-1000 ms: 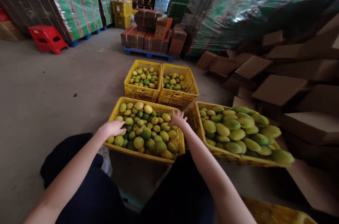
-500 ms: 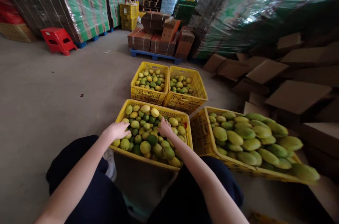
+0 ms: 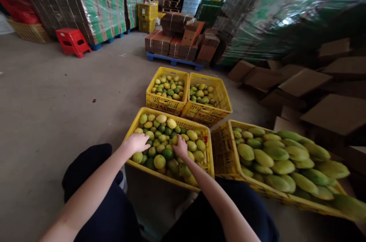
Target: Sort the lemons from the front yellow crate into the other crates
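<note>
A yellow crate [image 3: 168,175] full of yellow and green lemons [image 3: 159,161] stands between my knees. My left hand [image 3: 136,144] lies over the fruit on the crate's left side, its fingers stretched out and apart with no fruit seen in them. Right of the middle, my right hand [image 3: 180,148] reaches down among the lemons. Its thumb and fingers curl about a yellow lemon [image 3: 175,140], partly covered by the hand. The fingertips of both hands are partly hidden among the fruit.
To the right, a long yellow crate [image 3: 225,146] is heaped with large green-yellow papayas [image 3: 277,153]. Two more lemon crates [image 3: 167,105] stand just beyond. Loose cardboard boxes [image 3: 305,81] crowd the right. A red stool [image 3: 73,41] and a blue pallet [image 3: 174,61] of flattened cartons are farther back.
My left hand has moved right, farther over the fruit. My right hand has drawn slightly nearer to me, its fingers now curled at a lemon. The whole view has shifted a little.
</note>
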Motion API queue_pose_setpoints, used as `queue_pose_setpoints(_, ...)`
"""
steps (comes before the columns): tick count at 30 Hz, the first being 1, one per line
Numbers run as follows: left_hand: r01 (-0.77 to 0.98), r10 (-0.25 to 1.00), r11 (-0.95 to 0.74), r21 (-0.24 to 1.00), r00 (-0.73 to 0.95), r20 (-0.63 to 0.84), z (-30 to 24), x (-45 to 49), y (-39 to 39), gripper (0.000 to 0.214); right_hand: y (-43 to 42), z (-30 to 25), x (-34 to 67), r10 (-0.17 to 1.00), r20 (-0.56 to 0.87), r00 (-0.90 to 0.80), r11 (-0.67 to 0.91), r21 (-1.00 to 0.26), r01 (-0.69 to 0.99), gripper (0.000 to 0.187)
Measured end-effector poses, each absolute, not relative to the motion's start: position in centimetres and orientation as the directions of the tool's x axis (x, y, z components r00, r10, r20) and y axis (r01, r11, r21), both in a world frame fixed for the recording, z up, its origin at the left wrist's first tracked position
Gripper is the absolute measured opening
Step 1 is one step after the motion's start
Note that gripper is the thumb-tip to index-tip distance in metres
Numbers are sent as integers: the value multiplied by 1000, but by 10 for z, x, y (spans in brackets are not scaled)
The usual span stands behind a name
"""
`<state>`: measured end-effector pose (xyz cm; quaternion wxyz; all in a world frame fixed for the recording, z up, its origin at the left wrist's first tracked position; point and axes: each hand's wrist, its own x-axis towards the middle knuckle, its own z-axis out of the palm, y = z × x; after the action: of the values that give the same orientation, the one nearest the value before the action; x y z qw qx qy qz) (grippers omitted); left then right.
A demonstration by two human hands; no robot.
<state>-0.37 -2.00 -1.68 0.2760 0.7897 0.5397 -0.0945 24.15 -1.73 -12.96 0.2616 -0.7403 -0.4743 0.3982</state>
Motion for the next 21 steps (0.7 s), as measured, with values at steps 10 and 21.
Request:
queue_pose_setpoints(10, 892, 778, -331, 307, 442, -447, 1, 24, -15, 46, -25, -26, 236, 932, -362, 15, -328, -862, -387, 23)
queue_pose_setpoints(21, 643, 767, 225, 732, 346, -540, -81, 119, 30, 25, -55, 12, 355, 790, -519, 325, -134, -664, -735, 21)
